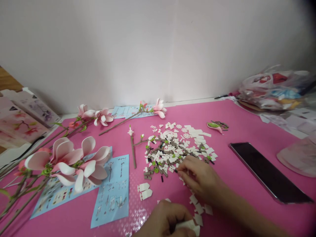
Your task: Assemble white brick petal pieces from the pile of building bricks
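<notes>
My right hand (199, 177) reaches in from the lower right, its pinched fingertips at the lower edge of a loose pile of white, brown and green plastic bricks (170, 151). A small black brick piece (176, 171) sits at those fingertips. Lower down, my left hand (163, 219) grips a white curved brick piece (185, 225), partly hidden by the fingers. Several white petal pieces (198, 209) lie just below my right hand. Two more white pieces (144, 192) lie to the left of the pile. A thin brown brick branch (133, 149) with a white bud lies beside the pile.
A pink mat (237, 121) covers the table. Large pink-and-white brick magnolia stems (71, 161) and blue instruction sheets (111, 194) lie at left. A black phone (269, 172) lies at right. A plastic bag (274, 90) sits at back right, and printed boxes (24, 121) at far left.
</notes>
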Demonstrator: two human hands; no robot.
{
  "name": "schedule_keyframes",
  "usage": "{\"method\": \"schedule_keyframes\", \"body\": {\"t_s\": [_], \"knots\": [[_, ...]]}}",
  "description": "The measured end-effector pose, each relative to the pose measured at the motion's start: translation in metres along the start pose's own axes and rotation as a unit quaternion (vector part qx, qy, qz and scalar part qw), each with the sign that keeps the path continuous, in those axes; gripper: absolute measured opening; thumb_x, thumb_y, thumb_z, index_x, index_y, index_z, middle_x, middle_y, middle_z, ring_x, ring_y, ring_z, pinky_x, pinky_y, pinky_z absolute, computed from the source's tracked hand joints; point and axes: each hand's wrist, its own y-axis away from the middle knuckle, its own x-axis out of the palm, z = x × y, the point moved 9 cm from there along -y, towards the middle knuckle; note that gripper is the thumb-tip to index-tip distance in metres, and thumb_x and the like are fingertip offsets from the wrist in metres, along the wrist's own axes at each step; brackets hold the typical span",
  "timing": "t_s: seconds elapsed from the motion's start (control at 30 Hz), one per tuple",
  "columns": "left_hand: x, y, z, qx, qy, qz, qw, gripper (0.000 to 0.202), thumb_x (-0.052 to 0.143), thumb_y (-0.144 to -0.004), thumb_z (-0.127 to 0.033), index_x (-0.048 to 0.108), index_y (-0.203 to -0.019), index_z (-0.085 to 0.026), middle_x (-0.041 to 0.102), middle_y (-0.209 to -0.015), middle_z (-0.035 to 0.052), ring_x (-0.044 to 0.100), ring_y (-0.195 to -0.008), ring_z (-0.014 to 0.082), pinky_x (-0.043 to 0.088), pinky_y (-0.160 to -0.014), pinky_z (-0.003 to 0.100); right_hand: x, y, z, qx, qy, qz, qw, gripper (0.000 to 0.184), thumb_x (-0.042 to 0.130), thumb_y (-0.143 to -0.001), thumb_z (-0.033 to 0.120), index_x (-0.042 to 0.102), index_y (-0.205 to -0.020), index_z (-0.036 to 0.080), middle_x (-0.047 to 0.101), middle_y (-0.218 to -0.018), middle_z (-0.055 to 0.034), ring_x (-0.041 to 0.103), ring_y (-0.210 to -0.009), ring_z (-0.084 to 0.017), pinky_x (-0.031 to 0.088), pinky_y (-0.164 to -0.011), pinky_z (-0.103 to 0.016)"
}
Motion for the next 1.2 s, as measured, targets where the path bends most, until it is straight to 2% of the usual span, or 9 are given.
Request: {"method": "schedule_keyframes", "body": {"t_s": [0.17, 0.3, 0.37, 0.53, 0.67, 0.77, 0.83, 1.03, 1.2], "knots": [[0.006, 0.001, -0.007, 0.004, 0.088, 0.019, 0.996, 0.015, 0.062, -0.076, -0.029, 0.065, -0.083, -0.015, 0.046, -0.071, -0.0038, 0.041, -0.066, 0.0119, 0.030, -0.060, 0.024, -0.004, 0.003, -0.022, 0.082, -0.101, 0.009, 0.991, 0.018, 0.048, -0.091, 0.022, 0.057, -0.075, 0.020, 0.055, -0.066, 0.0026, 0.050, -0.062, -0.014, 0.036, -0.055, -0.025], [0.003, 0.001, -0.019, 0.012, 0.133, -0.002, 0.991, 0.014, 0.061, -0.076, -0.030, 0.057, -0.071, -0.017, 0.042, -0.062, -0.0065, 0.034, -0.057, 0.0089, 0.023, -0.054, 0.024, -0.011, 0.009, -0.030, 0.113, -0.184, -0.012, 0.976, 0.018, 0.053, -0.088, 0.028, 0.061, -0.075, 0.019, 0.057, -0.070, 0.0010, 0.051, -0.064, -0.015, 0.039, -0.056, -0.025], [0.004, -0.001, -0.018, -0.005, 0.167, -0.001, 0.986, 0.020, 0.061, -0.076, -0.034, 0.053, -0.068, -0.018, 0.039, -0.056, -0.0080, 0.029, -0.051, 0.0078, 0.018, -0.051, 0.025, -0.011, 0.017, -0.034, 0.137, -0.258, -0.013, 0.956, 0.019, 0.056, -0.087, 0.034, 0.062, -0.075, 0.019, 0.056, -0.070, 0.0007, 0.051, -0.064, -0.014, 0.040, -0.058, -0.025], [0.007, -0.005, -0.009, -0.024, 0.256, 0.001, 0.966, 0.020, 0.063, -0.073, -0.036, 0.052, -0.074, -0.019, 0.038, -0.052, -0.0094, 0.025, -0.045, 0.0064, 0.012, -0.048, 0.027, 0.006, 0.044, -0.044, 0.211, -0.439, 0.011, 0.873, 0.024, 0.064, -0.083, 0.043, 0.063, -0.081, 0.019, 0.059, -0.069, 0.0022, 0.053, -0.064, -0.013, 0.044, -0.060, -0.023], [0.008, -0.005, -0.009, -0.014, 0.271, -0.002, 0.963, 0.014, 0.060, -0.070, -0.029, 0.054, -0.075, -0.018, 0.041, -0.051, -0.0091, 0.024, -0.042, 0.0054, 0.011, -0.045, 0.027, 0.011, 0.057, -0.046, 0.231, -0.460, 0.006, 0.857, 0.024, 0.069, -0.079, 0.044, 0.065, -0.081, 0.019, 0.062, -0.070, 0.0021, 0.056, -0.067, -0.013, 0.046, -0.062, -0.023], [0.007, -0.005, -0.010, -0.016, 0.251, -0.012, 0.968, 0.010, 0.058, -0.069, -0.025, 0.053, -0.073, -0.018, 0.039, -0.050, -0.0096, 0.023, -0.041, 0.0053, 0.011, -0.043, 0.026, 0.008, 0.062, -0.047, 0.244, -0.445, -0.006, 0.861, 0.025, 0.070, -0.078, 0.044, 0.065, -0.082, 0.020, 0.063, -0.071, 0.0020, 0.057, -0.067, -0.013, 0.046, -0.062, -0.023], [0.007, -0.005, -0.012, -0.007, 0.247, -0.013, 0.969, 0.008, 0.058, -0.069, -0.024, 0.052, -0.071, -0.019, 0.038, -0.050, -0.0097, 0.023, -0.041, 0.0055, 0.011, -0.043, 0.026, 0.003, 0.062, -0.046, 0.239, -0.418, -0.013, 0.877, 0.024, 0.069, -0.078, 0.044, 0.065, -0.083, 0.020, 0.063, -0.072, 0.0016, 0.058, -0.067, -0.014, 0.046, -0.061, -0.024], [0.012, -0.007, -0.011, -0.011, 0.259, 0.007, 0.966, 0.014, 0.060, -0.072, -0.029, 0.050, -0.071, -0.019, 0.035, -0.049, -0.0106, 0.021, -0.043, 0.0057, 0.011, -0.046, 0.026, -0.017, 0.048, -0.036, 0.114, -0.183, -0.030, 0.976, 0.021, 0.054, -0.087, 0.030, 0.062, -0.072, 0.020, 0.060, -0.069, -0.0005, 0.056, -0.065, -0.016, 0.042, -0.060, -0.027], [0.012, -0.005, -0.014, -0.011, 0.205, 0.009, 0.979, 0.011, 0.057, -0.072, -0.027, 0.050, -0.068, -0.020, 0.032, -0.047, -0.0116, 0.021, -0.041, 0.0061, 0.013, -0.048, 0.026, -0.011, 0.035, -0.040, 0.098, -0.071, -0.008, 0.993, 0.018, 0.053, -0.087, 0.019, 0.060, -0.071, 0.019, 0.061, -0.072, -0.0007, 0.056, -0.068, -0.016, 0.040, -0.061, -0.027]]}}
